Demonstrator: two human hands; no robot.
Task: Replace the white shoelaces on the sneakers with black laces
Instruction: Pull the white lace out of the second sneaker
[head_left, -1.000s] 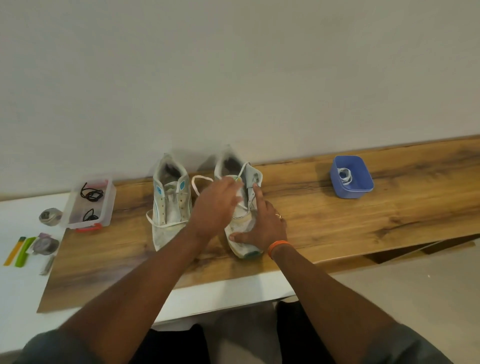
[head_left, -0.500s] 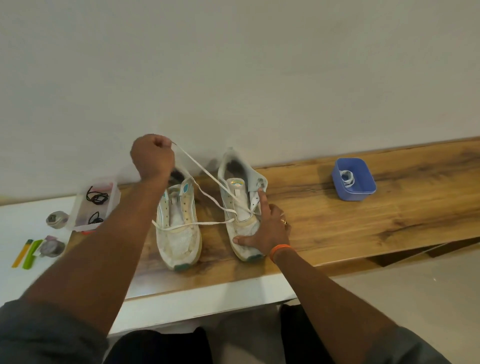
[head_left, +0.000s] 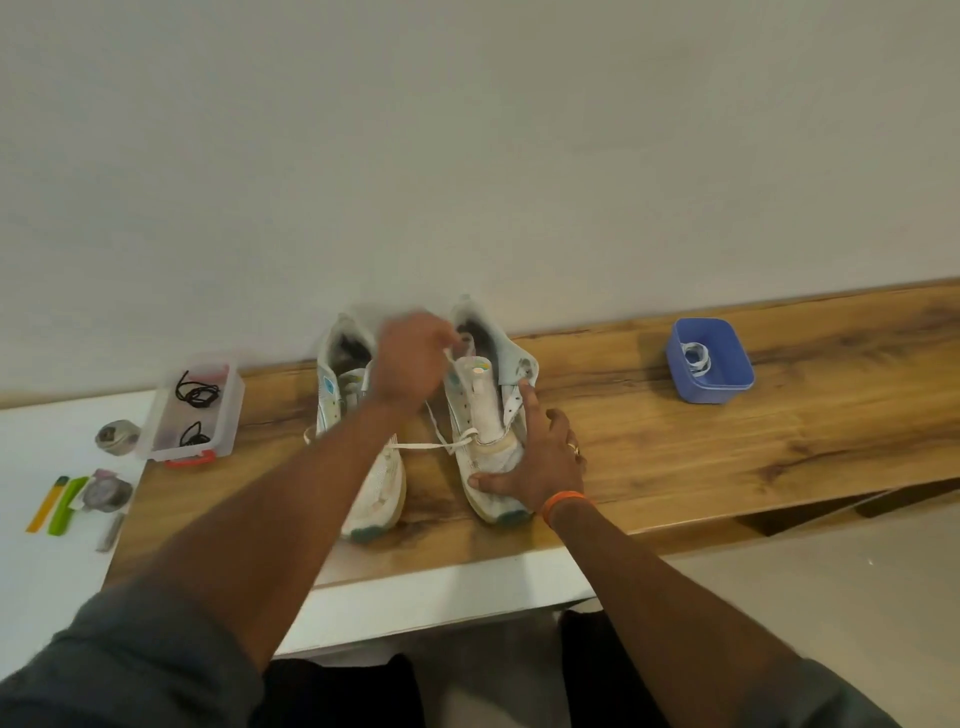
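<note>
Unlacing under way on the right-hand white sneaker (head_left: 488, 415), which you pin down so the lace can slide free.

Your right hand (head_left: 535, 457) lies spread over its toe and side, index finger up along the eyelet flap, bracing the shoe against the pull. Your left hand (head_left: 410, 358), blurred, looks curled round the flat white shoelace (head_left: 436, 441) above the tongue; the lace trails across to the left-hand white sneaker (head_left: 363, 447). Thin black laces (head_left: 195, 392) wait in the clear plastic box (head_left: 228, 415) to your left; the blue plastic tub (head_left: 727, 389) on your right holds a coiled white lace (head_left: 696, 358), likely your discard spot.
</note>
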